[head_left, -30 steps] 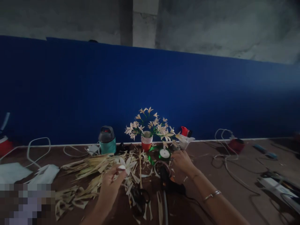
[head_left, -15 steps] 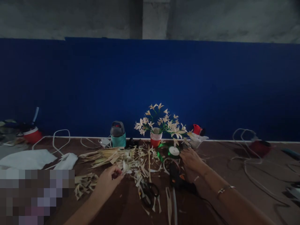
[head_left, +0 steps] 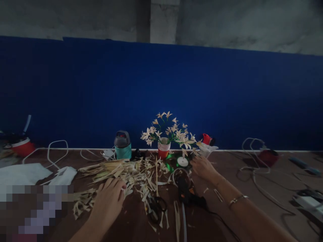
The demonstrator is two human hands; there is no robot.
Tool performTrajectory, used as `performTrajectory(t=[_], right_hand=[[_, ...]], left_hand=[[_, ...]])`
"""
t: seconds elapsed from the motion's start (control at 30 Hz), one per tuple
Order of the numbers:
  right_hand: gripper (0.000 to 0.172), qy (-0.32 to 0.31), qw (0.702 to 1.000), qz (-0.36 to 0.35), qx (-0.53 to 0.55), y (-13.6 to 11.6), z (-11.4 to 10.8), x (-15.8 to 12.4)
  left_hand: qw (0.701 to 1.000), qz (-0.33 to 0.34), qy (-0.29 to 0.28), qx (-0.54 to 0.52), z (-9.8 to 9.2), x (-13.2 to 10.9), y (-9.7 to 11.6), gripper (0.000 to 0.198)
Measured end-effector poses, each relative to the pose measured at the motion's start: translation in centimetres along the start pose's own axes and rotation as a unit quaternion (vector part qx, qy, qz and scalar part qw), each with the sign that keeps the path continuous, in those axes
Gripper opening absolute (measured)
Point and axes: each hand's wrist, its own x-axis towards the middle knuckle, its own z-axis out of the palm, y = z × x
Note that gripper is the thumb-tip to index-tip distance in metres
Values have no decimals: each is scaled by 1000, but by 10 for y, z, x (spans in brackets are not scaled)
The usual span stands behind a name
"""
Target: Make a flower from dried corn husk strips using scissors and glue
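Observation:
My left hand (head_left: 109,196) lies back up on the near left edge of a pile of dried pale leaf strips (head_left: 136,173). Its fingers are loosely stretched and nothing shows in them. Farther off, my right hand (head_left: 204,169) has its fingers drawn together just right of a spool of green ribbon (head_left: 182,162); what they hold, if anything, is hidden. Above that hand hang pale handmade flowers (head_left: 185,139) on green stems, near a red and white paper cup (head_left: 164,149). Closer in lie a black glue gun (head_left: 188,195) and black-handled scissors (head_left: 156,206).
Behind the pile stands a teal and grey jug (head_left: 123,146). A clear plastic cup (head_left: 208,150) is by the blue wall panel (head_left: 101,84). White cloth (head_left: 24,173) and a red container (head_left: 24,148) lie left. Cables (head_left: 264,195) cross the table on the right.
My left hand has let go of a pale flower-like piece and turned back up over the strips. My right hand stays by the ribbon spool. The view has shifted slightly right.

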Motion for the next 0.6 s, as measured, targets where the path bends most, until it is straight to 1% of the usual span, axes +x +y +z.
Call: performTrajectory(t=[0.1,0.2,0.3,0.37,0.4,0.47,0.53,0.6], right_hand=[[17,-6,1000,22,-2,3,-6,6],[17,-19,1000,24,-3,4,-10,10],[20,-28,999,30,-2,4,-13,12],[22,-30,999,44,2,7,-18,11],[21,-33,998,55,4,9,-22,9],[19,-38,996,85,8,15,-33,4],[19,-36,991,125,8,21,-48,-5],[21,-27,986,166,5,20,-66,-17]], left_hand=[[999,23,10,-21,2,13,10,27],[998,56,-13,-39,5,24,18,35],[995,76,-59,-23,6,30,21,29],[995,77,-68,-13,4,31,19,27],[995,73,-60,-15,3,31,17,26],[997,62,-26,-33,1,31,12,26],[996,57,19,-59,-3,29,10,29],[993,68,50,-80,-8,28,11,31]])
